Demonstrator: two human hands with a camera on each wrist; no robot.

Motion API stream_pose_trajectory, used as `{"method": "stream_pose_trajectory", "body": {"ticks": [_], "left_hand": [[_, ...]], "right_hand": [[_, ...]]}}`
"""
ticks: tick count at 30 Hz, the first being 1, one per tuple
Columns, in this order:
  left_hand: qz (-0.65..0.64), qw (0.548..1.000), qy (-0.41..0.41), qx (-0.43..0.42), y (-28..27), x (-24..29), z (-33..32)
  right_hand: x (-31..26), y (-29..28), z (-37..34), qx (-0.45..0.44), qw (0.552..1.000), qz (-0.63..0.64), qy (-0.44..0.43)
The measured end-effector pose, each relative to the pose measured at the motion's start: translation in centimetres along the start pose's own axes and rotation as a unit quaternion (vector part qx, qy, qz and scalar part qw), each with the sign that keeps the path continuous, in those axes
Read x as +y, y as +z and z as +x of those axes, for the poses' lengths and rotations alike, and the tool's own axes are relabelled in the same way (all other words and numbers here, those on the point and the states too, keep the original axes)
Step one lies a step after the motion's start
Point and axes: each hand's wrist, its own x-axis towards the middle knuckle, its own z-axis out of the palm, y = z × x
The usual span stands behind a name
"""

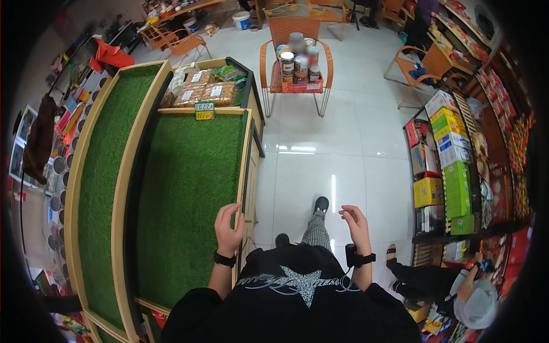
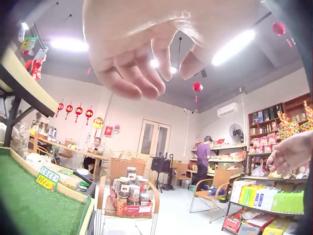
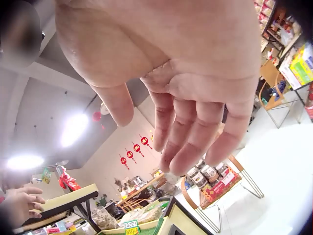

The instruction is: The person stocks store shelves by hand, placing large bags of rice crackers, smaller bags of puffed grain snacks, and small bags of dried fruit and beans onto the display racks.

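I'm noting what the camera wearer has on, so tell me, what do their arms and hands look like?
The left hand and right hand are bare, with no gloves or rings showing. A black wristband circles the left wrist; a second black band on the right carries a small boxy black device. Black sleeves leave the forearms bare.

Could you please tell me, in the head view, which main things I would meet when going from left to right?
Narrow strip of green turf, price sign, left hand, chair bearing jars, right hand, green boxes on a shelf.
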Motion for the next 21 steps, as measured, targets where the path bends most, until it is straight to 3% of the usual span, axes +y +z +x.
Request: {"method": "stream_pose_trajectory", "body": {"ticks": [14, 21], "left_hand": [[0.006, 0.999, -0.002, 0.051, 11.2, 2.3, 11.5], [0.001, 1.0, -0.023, 0.021, 16.8, 3.9, 15.0]], "right_hand": [[-8.0, -5.4, 18.2, -0.064, 0.987, -0.127, -0.076], [-6.0, -10.3, 22.2, -0.065, 0.989, -0.127, -0.046]]}}
